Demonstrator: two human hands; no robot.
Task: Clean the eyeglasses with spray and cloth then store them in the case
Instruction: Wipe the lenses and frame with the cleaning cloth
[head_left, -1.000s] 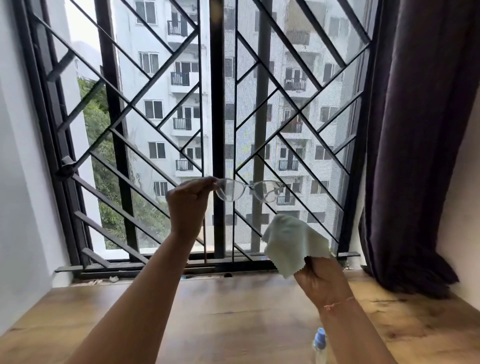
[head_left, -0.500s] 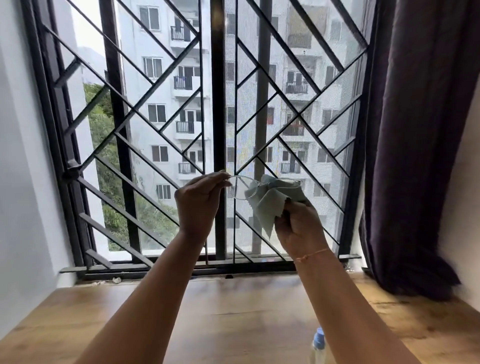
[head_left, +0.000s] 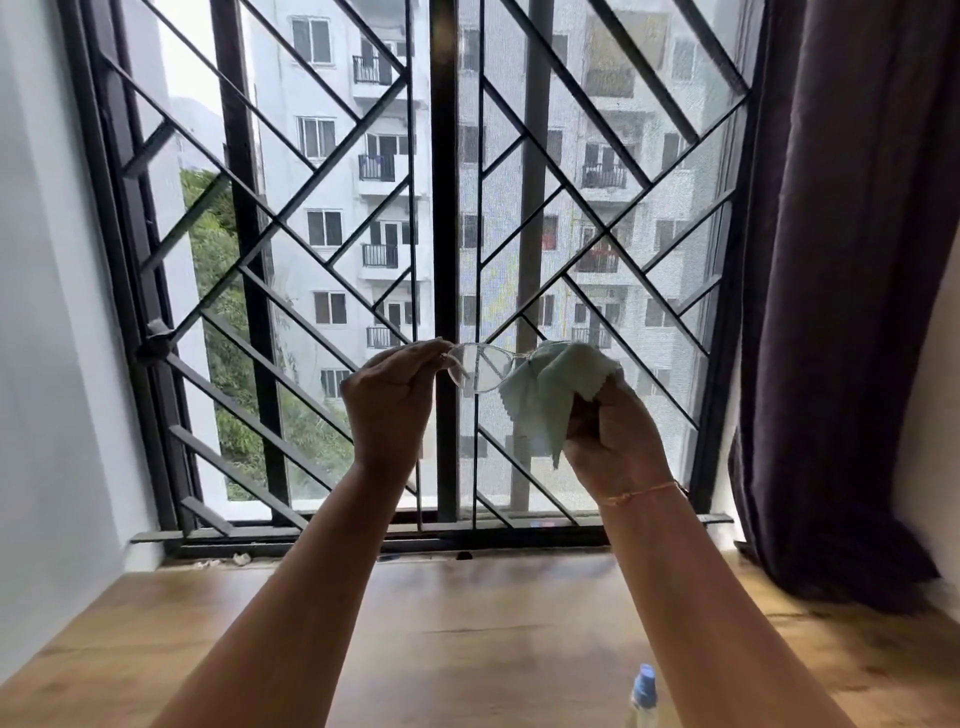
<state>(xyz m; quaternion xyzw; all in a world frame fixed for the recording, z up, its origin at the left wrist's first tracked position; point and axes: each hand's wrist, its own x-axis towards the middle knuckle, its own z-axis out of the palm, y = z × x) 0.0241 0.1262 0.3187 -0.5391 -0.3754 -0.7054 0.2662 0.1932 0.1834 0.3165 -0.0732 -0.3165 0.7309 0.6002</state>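
I hold clear-framed eyeglasses (head_left: 479, 367) up against the window, at chest height above the table. My left hand (head_left: 390, 402) pinches them at their left end. My right hand (head_left: 609, 434) grips a pale green cloth (head_left: 550, 389), which is wrapped over the right lens and hides it. The left lens shows bare. A spray bottle (head_left: 643, 693) with a blue cap stands at the bottom edge of the view, near my right forearm. No case is in view.
A wooden table (head_left: 457, 623) runs up to a window with a dark metal grille (head_left: 441, 260). A dark curtain (head_left: 841, 312) hangs at the right. A white wall (head_left: 52, 364) closes the left side.
My right hand rose from below the glasses and brought the cloth onto the right lens. The cloth now covers that lens. My left hand kept its hold.
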